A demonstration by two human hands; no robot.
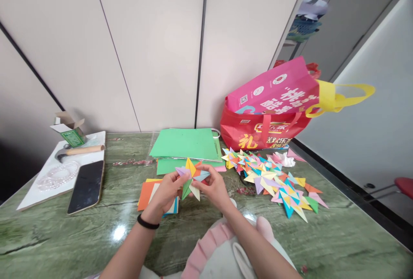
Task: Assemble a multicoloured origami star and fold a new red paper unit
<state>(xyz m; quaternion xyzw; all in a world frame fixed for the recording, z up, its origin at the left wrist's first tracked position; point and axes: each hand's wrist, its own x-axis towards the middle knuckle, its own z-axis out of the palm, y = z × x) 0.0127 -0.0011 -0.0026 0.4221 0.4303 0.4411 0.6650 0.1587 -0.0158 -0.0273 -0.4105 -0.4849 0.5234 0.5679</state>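
Observation:
A folded paper star [192, 171] with points in yellow, orange, blue, green, cream and lilac is held up between both hands. My left hand [167, 191] pinches it from the left, thumb on the lilac and green side. At the right, my right hand [213, 184] grips the blue and cream points with thumb and fingers. Loose coloured paper squares [148, 192] lie under and beside my left hand. Green paper sheets [183, 143] are stacked behind the star. To the right spreads a pile of finished paper stars [267, 173] in mixed colours.
A red gift bag [248, 128] with a pink bag [274, 85] stands at the back right. On the left are a phone [86, 186], a hammer [80, 151], clear beads [60, 176] and a small green box [72, 137]. A plush toy [222, 253] sits close in front.

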